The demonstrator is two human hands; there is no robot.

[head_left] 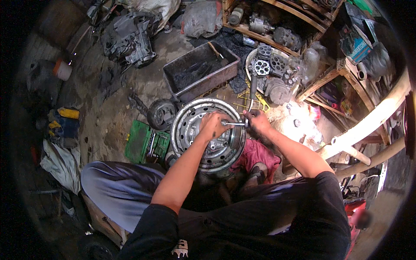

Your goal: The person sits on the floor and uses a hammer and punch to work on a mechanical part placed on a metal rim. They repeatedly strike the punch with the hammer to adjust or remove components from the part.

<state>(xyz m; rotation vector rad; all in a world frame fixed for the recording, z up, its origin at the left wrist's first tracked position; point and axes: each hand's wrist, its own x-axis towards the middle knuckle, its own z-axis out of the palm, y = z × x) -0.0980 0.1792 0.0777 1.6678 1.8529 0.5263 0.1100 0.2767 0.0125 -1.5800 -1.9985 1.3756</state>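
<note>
A round steel wheel rim [178, 130] lies flat between my legs, with a silver cast metal part [213, 146] on its middle. My left hand [212, 125] bends over this part with its fingers curled around it, beside the left end of a shiny shaft. That shaft belongs to a socket wrench [236, 124] lying sideways over the rim's right side. Around the wrench's right end my right hand [257, 121] is closed. A bent metal bar with a dark grip [253, 88] rises just beyond that hand; whether it joins the wrench, I cannot tell.
An open green socket case [138, 141] lies left of the rim, near a dark round part [161, 114]. Beyond stands a grey tub [203, 89] with a brush. A white basin [249, 65] holds metal parts. Red cloth [258, 158] lies at right, near a pale curved pipe [368, 117].
</note>
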